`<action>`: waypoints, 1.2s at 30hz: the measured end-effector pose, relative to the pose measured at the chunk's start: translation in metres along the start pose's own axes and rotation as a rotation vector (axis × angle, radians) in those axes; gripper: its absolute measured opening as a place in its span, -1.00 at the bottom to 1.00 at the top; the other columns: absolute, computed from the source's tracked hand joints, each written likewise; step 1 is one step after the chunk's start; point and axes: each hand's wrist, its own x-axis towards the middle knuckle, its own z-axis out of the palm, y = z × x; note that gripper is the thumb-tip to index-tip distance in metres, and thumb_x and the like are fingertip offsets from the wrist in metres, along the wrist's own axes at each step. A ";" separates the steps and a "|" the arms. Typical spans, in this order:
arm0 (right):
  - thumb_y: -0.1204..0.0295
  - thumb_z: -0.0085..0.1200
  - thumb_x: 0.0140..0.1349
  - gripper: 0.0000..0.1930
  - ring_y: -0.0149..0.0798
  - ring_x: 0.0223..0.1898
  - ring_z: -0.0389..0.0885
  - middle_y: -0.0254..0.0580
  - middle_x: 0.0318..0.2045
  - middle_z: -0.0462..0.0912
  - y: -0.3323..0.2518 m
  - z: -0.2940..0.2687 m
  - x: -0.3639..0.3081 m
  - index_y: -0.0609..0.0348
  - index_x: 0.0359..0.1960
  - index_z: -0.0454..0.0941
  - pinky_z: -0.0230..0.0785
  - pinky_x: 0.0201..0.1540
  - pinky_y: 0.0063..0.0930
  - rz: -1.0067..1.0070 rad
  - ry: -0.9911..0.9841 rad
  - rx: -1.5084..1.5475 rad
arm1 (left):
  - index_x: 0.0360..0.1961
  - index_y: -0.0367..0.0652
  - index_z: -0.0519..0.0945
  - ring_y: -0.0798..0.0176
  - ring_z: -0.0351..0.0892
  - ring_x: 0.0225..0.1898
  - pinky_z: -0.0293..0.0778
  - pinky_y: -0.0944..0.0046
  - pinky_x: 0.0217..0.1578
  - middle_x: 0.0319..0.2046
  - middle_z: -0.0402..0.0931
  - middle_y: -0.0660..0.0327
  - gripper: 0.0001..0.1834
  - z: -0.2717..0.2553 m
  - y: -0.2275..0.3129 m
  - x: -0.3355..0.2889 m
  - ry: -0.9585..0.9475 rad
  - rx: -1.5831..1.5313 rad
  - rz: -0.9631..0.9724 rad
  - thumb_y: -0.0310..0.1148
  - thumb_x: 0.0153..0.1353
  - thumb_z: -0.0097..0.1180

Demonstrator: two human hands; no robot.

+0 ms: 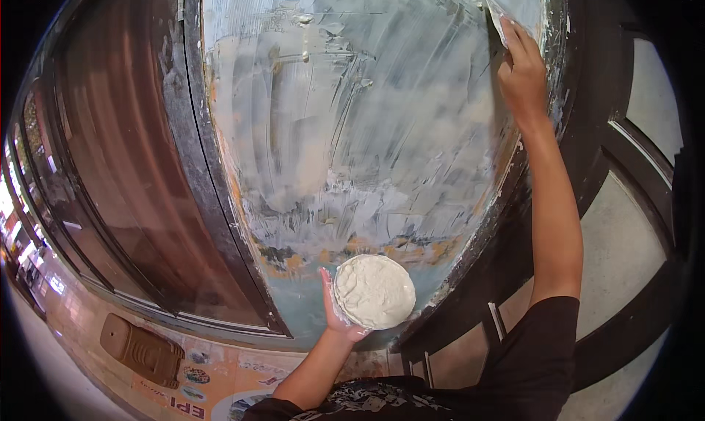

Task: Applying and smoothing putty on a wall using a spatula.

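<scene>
My left hand (341, 314) is wrapped around a round tub of white putty (374, 292), held up low in front of the wall; its top is full of lumpy white paste. Raised high at the right, my right hand (523, 72) grips a putty knife (497, 19), its pale blade tilted against the wall near the right edge. The wall panel (352, 135) is streaked with white and grey smears, with thicker ridges at the upper left. Toward its bottom, orange and dark patches and a blue-green strip show.
A dark-framed window with a brown curtain (121, 149) stands left of the panel. Dark wood framing with pale panels (620, 252) lines the right. On the floor at lower left, a brown plastic object (143, 349) rests near a printed orange sheet (220, 380).
</scene>
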 end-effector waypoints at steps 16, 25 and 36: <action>0.67 0.00 0.14 -0.40 0.02 0.23 0.46 -0.01 0.19 0.51 -0.017 0.016 -0.046 0.11 0.30 0.44 0.22 0.28 -0.06 -0.099 -0.119 -0.146 | 0.44 -0.08 0.26 -0.27 0.26 0.37 0.19 -0.42 0.31 0.41 0.24 -0.05 0.12 -0.012 0.014 -0.013 -0.036 -0.039 -0.051 0.63 0.17 -0.44; 0.70 0.02 0.12 -0.36 0.06 0.27 0.42 0.04 0.23 0.49 -0.009 0.021 -0.033 0.09 0.31 0.43 0.24 0.29 -0.06 -0.155 -0.115 -0.076 | 0.43 -0.09 0.28 -0.25 0.29 0.36 0.23 -0.37 0.30 0.40 0.25 -0.02 0.11 -0.022 0.010 -0.009 0.002 -0.014 -0.006 0.62 0.18 -0.42; 0.63 -0.07 0.18 -0.31 -0.12 0.35 0.38 -0.17 0.28 0.48 0.008 0.018 -0.007 -0.12 0.41 0.33 -0.14 0.43 0.30 -0.070 -0.075 -0.107 | 0.42 -0.08 0.29 -0.26 0.30 0.35 0.24 -0.42 0.28 0.40 0.26 -0.03 0.11 -0.035 0.015 -0.006 -0.092 -0.174 -0.003 0.63 0.16 -0.38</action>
